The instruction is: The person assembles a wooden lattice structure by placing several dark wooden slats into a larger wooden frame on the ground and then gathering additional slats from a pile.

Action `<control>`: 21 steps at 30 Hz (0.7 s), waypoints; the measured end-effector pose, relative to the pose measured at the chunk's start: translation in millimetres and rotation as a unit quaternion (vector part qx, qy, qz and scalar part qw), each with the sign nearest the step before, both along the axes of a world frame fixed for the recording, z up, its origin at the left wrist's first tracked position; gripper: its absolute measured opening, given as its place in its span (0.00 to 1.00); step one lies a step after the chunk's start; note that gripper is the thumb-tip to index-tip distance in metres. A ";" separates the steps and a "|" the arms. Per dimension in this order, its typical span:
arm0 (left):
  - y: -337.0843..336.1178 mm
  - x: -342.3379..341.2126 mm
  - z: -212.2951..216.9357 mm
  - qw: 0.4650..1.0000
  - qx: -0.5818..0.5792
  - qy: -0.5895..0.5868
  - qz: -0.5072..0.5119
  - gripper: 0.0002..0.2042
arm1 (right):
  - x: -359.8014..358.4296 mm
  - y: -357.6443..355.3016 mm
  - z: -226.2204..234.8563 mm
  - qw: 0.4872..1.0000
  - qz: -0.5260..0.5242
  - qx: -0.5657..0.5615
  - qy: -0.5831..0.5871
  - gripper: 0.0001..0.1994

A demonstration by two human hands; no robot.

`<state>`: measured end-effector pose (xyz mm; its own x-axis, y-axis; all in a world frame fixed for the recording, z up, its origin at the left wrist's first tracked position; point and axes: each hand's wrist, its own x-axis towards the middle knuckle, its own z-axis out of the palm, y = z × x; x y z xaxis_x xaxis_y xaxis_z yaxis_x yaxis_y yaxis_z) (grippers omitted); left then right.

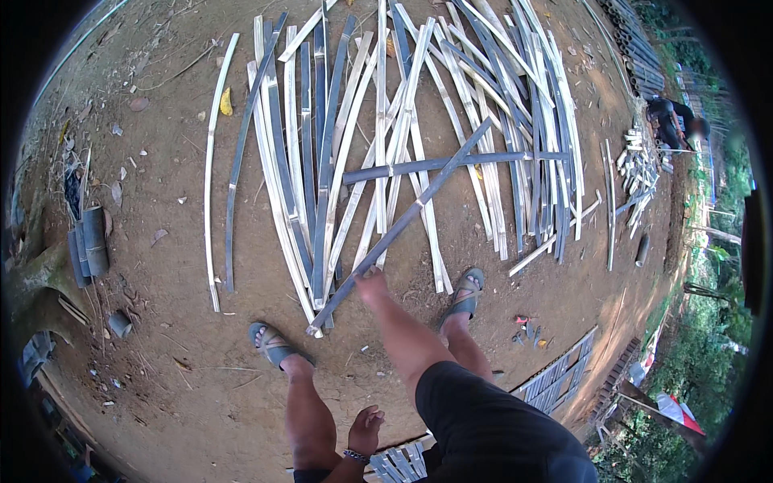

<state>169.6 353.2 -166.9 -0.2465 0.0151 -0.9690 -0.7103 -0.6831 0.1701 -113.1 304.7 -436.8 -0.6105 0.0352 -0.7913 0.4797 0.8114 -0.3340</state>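
My right hand (371, 287) is closed around a long dark bamboo strip (405, 217), near its lower end. The strip slants from between my feet up to the right, over many other strips. It crosses a second dark bamboo strip (475, 161), which lies crosswise on the pile. Beneath them are several split bamboo strips (274, 145) spread lengthwise, some pale side up, some dark. Down by my legs hangs my left hand (366, 431), a bracelet on its wrist, fingers loosely bent and nothing visible in them.
Short bamboo sections (95, 241) stand at the left by a tree root. At right lie a heap of cut bamboo pieces (636, 173), a slatted bamboo panel (560, 374) and small tools (527, 330). Another person (675, 121) bends down at the far right, near stacked dark poles (636, 48).
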 end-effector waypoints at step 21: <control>53.7 23.5 -35.8 0.997 -0.025 -0.009 -0.078 0.22 | 28.5 114.3 43.8 0.980 -0.151 0.001 0.126 0.08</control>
<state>193.1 406.9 -202.7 -0.2283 0.0045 -0.9736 -0.8106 -0.5547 0.1875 -84.6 419.0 -393.0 -0.7482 0.2464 -0.6161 0.6007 0.6459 -0.4711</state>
